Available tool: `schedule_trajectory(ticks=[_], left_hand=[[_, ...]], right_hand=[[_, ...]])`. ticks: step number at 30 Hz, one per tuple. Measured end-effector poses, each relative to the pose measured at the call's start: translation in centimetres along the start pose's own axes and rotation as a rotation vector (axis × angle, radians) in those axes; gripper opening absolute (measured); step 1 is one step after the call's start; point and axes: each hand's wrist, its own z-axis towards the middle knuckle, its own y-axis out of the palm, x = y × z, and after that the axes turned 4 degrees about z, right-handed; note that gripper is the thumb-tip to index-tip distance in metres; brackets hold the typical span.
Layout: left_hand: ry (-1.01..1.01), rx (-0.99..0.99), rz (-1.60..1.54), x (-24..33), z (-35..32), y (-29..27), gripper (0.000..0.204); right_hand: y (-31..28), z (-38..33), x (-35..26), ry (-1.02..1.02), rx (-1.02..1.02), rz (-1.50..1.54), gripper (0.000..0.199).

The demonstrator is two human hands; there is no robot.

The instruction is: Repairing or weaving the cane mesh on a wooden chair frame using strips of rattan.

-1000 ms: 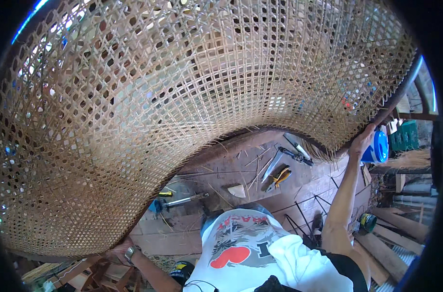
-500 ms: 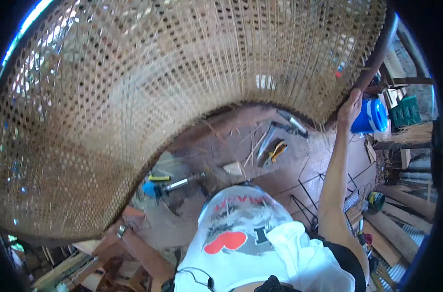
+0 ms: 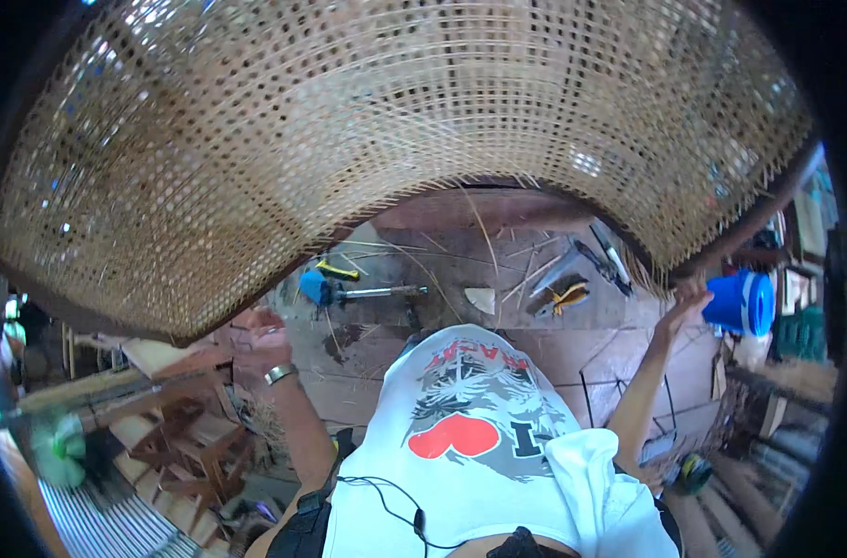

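A large curved panel of woven cane (image 3: 349, 139) in a dark wooden frame fills the upper part of the view, with loose strand ends sticking out along its lower edge. My right hand (image 3: 686, 309) is at the panel's lower right corner, its fingers closed on the frame. Just below the frame's lower left edge is my left hand (image 3: 261, 333), slightly blurred, fingers apart and nothing seen in them. Whether it touches the frame is unclear.
On the wooden surface below lie a blue-headed hammer (image 3: 358, 292), a yellow-handled tool (image 3: 338, 270), orange-and-black pliers (image 3: 569, 296), a pale wedge-shaped piece (image 3: 480, 299) and loose cane strips. A blue bucket (image 3: 740, 302) stands at right. Wooden frames (image 3: 196, 437) and a green fan (image 3: 59, 451) are at left.
The panel has swung, its left end rising and its right end dropping and shifting right. My left hand has moved up and right from the frame corner; my right hand has come lower.
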Motion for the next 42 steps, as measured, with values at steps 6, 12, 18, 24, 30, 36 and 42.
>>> schedule_trajectory(ticks=[6,12,18,24,30,36,42], left_hand=[[-0.205,-0.183,-0.095,-8.3,-5.9,10.3,0.088],[-0.327,-0.383,-0.064,-15.2,-5.0,20.4,0.105],[-0.303,-0.241,-0.039,-18.8,-3.8,24.1,0.126],[-0.298,-0.228,0.146,-16.9,-6.2,19.7,0.119],[-0.203,0.043,0.076,-9.1,-11.7,9.1,0.072],[0.119,0.279,0.119,2.8,-12.5,-1.8,0.044],[0.455,0.205,0.357,15.3,-7.6,-3.5,0.037]], right_hand=[[3.4,-1.1,-2.6,-0.100,-0.080,-0.342,0.066],[2.6,-0.1,-2.2,0.063,-0.270,-0.342,0.071],[2.3,0.5,-3.9,0.024,-0.458,-0.311,0.079],[3.1,0.6,-3.4,0.001,-0.432,-0.369,0.076],[4.6,-0.4,-10.1,-0.447,-0.166,-0.511,0.062],[8.2,-5.8,-14.4,-0.462,0.013,-0.728,0.058],[5.5,-12.2,-12.4,-0.325,-0.145,-0.818,0.053]])
